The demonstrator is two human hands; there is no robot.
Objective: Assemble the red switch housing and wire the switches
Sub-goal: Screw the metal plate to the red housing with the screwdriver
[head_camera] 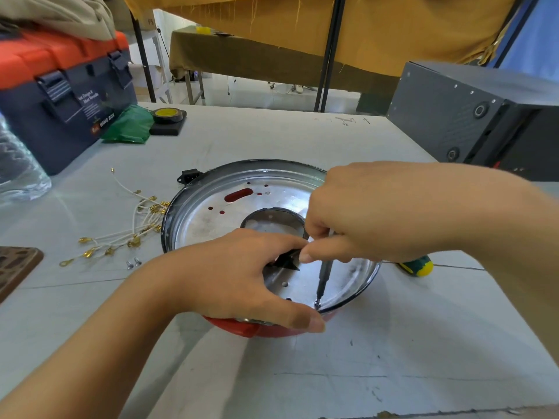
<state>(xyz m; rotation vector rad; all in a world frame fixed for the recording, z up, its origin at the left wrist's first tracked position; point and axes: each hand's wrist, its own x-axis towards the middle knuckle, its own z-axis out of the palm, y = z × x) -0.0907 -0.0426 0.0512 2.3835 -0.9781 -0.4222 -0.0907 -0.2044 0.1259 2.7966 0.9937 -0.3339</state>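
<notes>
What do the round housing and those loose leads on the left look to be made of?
Round housing: likely sheet metal, shiny silver inside with mirror-like glare; glossy red outside, probably painted or enamelled. Leads: white insulated wire, covering unclear, ending in bright brass-coloured metal terminals.

Both forearms are bare as far as the frame's near edge shows them; no sleeve, cuff or glove covers either. The left hand [242, 279] and the right hand [372, 213] carry no ring, and the wrists no watch or band. The fingernails that show are short and unpainted, clearest on the left thumb and one right fingertip.
</notes>
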